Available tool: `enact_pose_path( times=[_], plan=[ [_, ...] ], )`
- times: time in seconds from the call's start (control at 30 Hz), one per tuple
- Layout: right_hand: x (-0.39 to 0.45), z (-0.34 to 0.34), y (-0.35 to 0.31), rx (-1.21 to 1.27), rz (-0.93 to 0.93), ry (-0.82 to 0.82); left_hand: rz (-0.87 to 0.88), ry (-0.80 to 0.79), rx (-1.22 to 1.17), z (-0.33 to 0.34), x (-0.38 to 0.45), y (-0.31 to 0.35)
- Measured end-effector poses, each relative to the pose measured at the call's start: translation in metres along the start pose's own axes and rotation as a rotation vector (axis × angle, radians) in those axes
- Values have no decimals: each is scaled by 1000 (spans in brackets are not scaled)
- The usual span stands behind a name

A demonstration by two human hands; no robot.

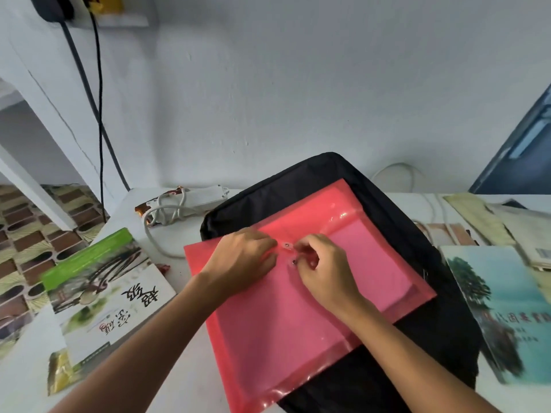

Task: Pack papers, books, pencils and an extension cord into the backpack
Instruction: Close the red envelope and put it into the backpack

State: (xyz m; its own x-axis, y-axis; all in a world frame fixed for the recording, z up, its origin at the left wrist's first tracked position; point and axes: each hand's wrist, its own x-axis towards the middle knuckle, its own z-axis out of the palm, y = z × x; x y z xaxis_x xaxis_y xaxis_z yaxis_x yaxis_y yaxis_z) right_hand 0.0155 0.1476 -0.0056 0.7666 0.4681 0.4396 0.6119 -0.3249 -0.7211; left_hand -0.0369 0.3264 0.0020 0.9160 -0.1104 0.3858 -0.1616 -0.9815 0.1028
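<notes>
Head view: both hands work the clasp of the pink folder (298, 308) lying on the black backpack (402, 222); left hand (244, 260) presses flat, right hand (322, 263) pinches the closure. A loose fastening could spill papers.

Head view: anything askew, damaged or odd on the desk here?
Nothing damaged. The pink folder lies skewed across the black backpack, overhanging its left edge, while both hands work its clasp.
</notes>
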Motion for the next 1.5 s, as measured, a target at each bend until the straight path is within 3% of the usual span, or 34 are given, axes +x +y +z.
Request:
enact_pose_path(
  times=[0.2,0.37,0.5,0.7,0.9,0.97,1.13,1.2,1.33,1.5],
  plan=[
    [4,2,-6,-103,-19,75,-128,65,-163,-20,10,1],
    [25,-3,-18,-358,-110,136,-138,134,-240,-31,10,0],
    [50,-14,-27,-375,-173,106,-140,183,-248,-34,6,0],
    [64,-33,-38,-40,-24,-57,-164,152,-300,-39,5,1],
    [63,-59,-46,228,219,-236,-207,-70,-526,-44,8,-3],
    [63,-62,-48,321,279,-263,-208,-150,-528,-45,9,-7],
    [69,-80,-52,826,513,-289,-208,-249,-521,-44,12,-9],
    [69,-89,-52,875,524,-331,-228,-277,-549,-42,13,-12],
    [68,-107,-45,564,484,-444,-190,-330,-361,-32,14,-19],
    [65,-114,-16,-440,380,-393,-219,-351,-231,-22,15,-20]
  ],
)
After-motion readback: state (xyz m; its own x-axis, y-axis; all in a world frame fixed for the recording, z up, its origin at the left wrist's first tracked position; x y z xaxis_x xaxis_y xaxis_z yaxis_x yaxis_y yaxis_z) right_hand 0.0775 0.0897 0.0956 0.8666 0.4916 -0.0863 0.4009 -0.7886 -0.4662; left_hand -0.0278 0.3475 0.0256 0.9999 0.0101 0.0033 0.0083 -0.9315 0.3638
